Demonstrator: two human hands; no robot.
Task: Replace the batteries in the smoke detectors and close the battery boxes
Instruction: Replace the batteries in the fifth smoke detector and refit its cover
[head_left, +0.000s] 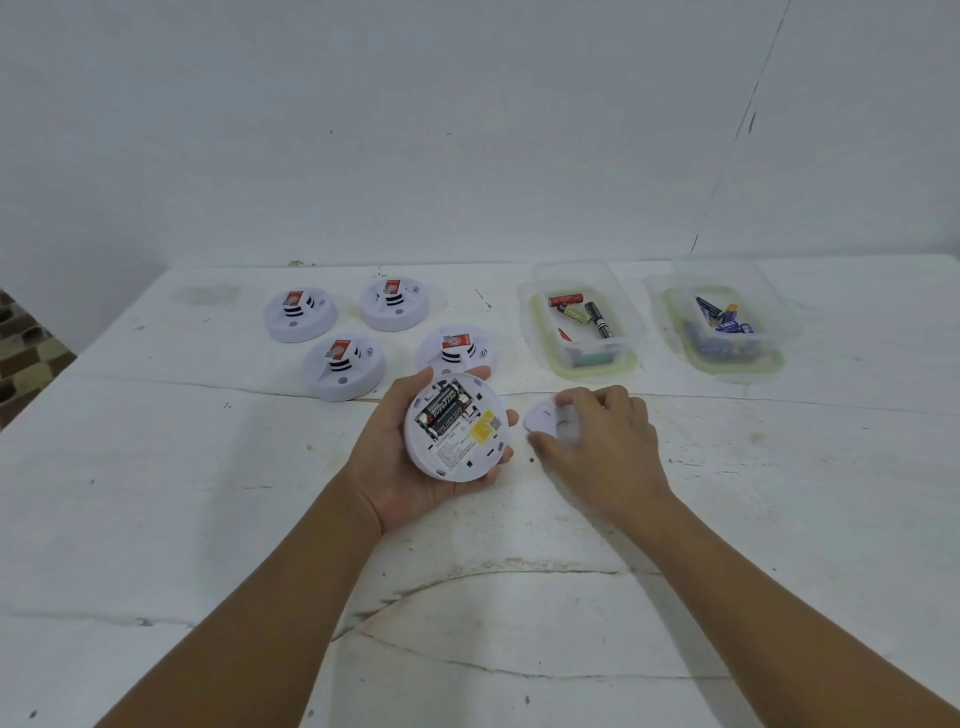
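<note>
My left hand (400, 467) cups a white round smoke detector (457, 428) with its back facing up. Two black batteries (442, 406) lie in its uncovered battery bay, beside a yellow sticker. To its right, my right hand (597, 441) has its fingers curled over a round white cover plate (543, 418) that lies flat on the white table (208, 519). Several more white smoke detectors stand face up behind: (300, 316), (395, 304), (344, 368), and one (457, 348) just past my left fingertips.
Two clear plastic tubs stand at the back right. The nearer tub (582, 322) holds red, gold and black batteries. The farther tub (719, 322) holds dark blue and purple batteries. A white wall rises behind the table. The table's left edge drops off near a patterned floor.
</note>
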